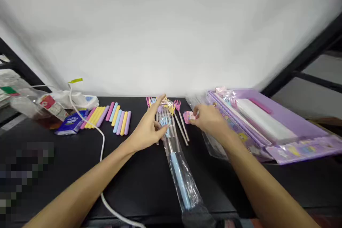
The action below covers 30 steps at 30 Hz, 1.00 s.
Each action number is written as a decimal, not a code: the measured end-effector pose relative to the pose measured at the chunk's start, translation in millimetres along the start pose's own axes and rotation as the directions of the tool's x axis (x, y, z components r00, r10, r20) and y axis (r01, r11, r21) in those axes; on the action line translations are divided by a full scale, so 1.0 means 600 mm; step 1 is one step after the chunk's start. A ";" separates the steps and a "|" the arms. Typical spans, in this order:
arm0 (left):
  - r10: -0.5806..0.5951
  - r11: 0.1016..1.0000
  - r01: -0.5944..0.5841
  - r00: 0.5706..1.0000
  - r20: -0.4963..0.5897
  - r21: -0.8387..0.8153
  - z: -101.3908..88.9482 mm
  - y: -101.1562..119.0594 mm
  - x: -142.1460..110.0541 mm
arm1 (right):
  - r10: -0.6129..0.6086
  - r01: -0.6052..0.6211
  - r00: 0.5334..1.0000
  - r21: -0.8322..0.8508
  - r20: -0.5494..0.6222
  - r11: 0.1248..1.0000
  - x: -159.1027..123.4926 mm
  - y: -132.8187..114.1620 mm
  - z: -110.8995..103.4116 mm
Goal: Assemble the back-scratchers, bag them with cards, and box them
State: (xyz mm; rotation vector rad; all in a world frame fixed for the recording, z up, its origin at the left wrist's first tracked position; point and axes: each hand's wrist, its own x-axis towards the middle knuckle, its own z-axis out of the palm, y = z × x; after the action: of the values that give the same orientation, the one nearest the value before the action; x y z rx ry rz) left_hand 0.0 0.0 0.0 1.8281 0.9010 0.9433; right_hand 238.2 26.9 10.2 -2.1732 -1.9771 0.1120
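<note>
Bagged blue back scratcher (180, 180) on tabletop (141, 188), centre to lower centre of frame.
Left hand (148, 128): grip wide, by scratcher's head. Right hand (210, 118): pinching pink card (188, 117), right of centre.

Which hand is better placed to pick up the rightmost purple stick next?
Left, probably: the left hand looks open and is nearer the rightmost purple stick, while the right hand is farther off and appears to pinch a small pink item.
</note>
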 end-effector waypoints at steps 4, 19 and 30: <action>-0.015 1.000 0.015 1.000 0.026 0.011 0.000 -0.004 0.004 | -0.004 0.004 1.000 0.021 0.017 1.000 0.006 0.007 -0.001; -0.005 1.000 0.006 0.998 0.067 -0.016 0.005 -0.005 0.003 | -0.310 0.394 0.917 0.467 -0.250 0.791 -0.022 -0.046 -0.033; 0.045 0.998 -0.047 0.997 0.060 0.028 0.005 0.001 -0.001 | -0.149 0.262 0.965 0.818 -0.216 0.512 0.000 -0.047 -0.025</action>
State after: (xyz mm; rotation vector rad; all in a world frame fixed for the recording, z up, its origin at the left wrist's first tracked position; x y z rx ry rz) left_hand 2.6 -2.0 -0.5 1.8995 0.8438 0.9037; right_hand 213.5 27.6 30.7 -1.2487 -1.5674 0.7264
